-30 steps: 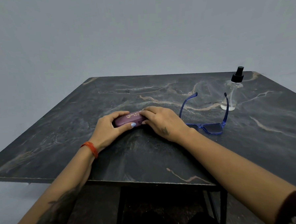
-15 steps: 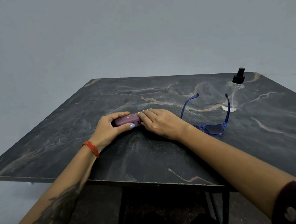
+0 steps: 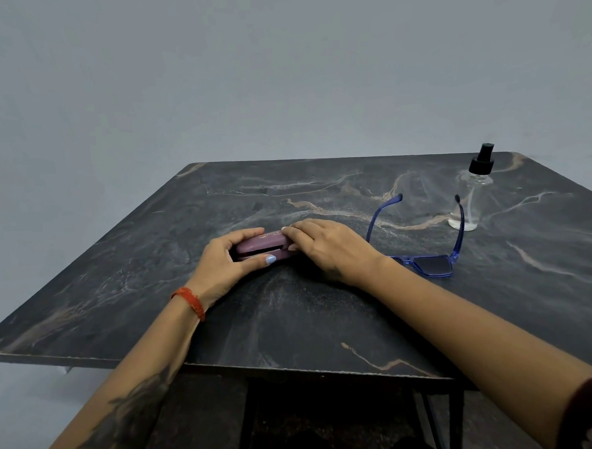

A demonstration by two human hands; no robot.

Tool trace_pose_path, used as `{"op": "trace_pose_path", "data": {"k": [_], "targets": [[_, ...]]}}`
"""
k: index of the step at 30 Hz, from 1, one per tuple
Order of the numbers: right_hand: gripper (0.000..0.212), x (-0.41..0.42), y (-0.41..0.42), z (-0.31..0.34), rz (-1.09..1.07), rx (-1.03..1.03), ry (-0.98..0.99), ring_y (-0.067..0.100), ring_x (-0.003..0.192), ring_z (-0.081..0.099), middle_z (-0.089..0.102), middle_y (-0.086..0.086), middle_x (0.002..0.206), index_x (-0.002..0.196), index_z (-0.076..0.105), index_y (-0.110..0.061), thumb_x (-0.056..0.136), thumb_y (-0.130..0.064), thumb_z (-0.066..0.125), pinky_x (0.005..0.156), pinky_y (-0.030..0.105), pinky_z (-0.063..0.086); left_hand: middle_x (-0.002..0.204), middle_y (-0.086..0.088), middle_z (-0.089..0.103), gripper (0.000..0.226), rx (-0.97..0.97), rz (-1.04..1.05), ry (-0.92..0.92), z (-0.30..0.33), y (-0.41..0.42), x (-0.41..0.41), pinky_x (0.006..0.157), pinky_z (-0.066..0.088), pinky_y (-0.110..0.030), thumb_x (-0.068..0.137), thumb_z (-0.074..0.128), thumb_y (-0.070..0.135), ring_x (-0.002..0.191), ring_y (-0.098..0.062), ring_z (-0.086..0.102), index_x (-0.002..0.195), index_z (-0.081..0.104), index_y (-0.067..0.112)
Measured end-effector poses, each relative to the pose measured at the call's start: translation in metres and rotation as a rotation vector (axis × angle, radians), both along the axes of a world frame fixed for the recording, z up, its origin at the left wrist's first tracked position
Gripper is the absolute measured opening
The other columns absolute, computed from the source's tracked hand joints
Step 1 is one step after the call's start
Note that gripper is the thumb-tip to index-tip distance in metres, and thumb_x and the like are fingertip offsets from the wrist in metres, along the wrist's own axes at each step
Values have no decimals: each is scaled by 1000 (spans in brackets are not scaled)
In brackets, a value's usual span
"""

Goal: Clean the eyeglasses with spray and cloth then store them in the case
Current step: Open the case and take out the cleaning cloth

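Note:
A maroon eyeglass case (image 3: 263, 246) lies on the dark marble table (image 3: 292, 313), its lid lifted a crack so a dark slit shows along the front. My left hand (image 3: 226, 265) grips its left end, thumb along the front. My right hand (image 3: 326, 248) holds the right end, fingers on the lid. Blue-framed eyeglasses (image 3: 427, 262) rest to the right of my right wrist, temples unfolded and pointing away. A clear spray bottle (image 3: 471, 194) with a black nozzle stands upright beyond them. No cloth is in view.
The table's front edge (image 3: 295, 368) runs under my forearms, with black legs below. A plain grey wall stands behind the table.
The case lid has lifted slightly, opening a narrow gap along the front. Both hands stay on the case; the right fingers have shifted onto the lid.

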State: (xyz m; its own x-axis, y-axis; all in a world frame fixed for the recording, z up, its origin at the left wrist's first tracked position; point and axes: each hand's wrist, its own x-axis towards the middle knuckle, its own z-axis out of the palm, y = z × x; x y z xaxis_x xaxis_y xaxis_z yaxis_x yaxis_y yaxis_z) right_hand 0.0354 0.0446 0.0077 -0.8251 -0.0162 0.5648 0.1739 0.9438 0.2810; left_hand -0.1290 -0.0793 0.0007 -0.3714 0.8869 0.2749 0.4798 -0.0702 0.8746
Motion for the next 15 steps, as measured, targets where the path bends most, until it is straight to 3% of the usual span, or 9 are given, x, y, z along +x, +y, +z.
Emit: {"op": "trace_pose_path", "data": {"k": [2, 5, 8, 11, 15], "targets": [[36, 2, -1, 6, -10, -125, -18, 31, 80, 65, 68, 15, 90, 104, 64, 2, 91, -25, 43, 68, 33, 54, 115, 2, 63, 68, 3, -9, -8, 0, 0, 0, 96, 45, -26, 50, 85, 41, 107, -8, 59, 111, 58, 33], [26, 0, -1, 14, -28, -285, 23, 32, 91, 62, 67, 16, 98, 107, 63, -1, 91, -19, 54, 78, 32, 44, 116, -1, 59, 72, 36, -31, -48, 0, -1, 0, 98, 47, -32, 51, 87, 31, 109, -13, 58, 114, 50, 37], [26, -7, 0, 21, -88, -452, 53, 29, 103, 56, 65, 13, 109, 114, 61, -5, 96, -19, 50, 84, 31, 39, 117, 6, 54, 81, 53, -37, -21, -1, -1, 1, 96, 48, -33, 51, 87, 31, 110, -14, 58, 120, 45, 37], [26, -19, -2, 27, -137, -475, 55, 28, 106, 54, 63, 12, 112, 118, 58, -8, 98, -18, 44, 86, 35, 43, 119, 7, 51, 89, 75, -47, -26, -2, 0, 2, 91, 51, -26, 52, 84, 24, 107, -15, 59, 128, 38, 36], [27, -32, -2, 27, -203, -511, 116, 30, 104, 54, 64, 14, 111, 118, 57, -6, 100, -15, 40, 84, 40, 44, 137, 2, 43, 105, 91, -61, 14, -5, 0, -1, 92, 51, -31, 46, 89, 37, 114, -18, 57, 134, 31, 46]]}}
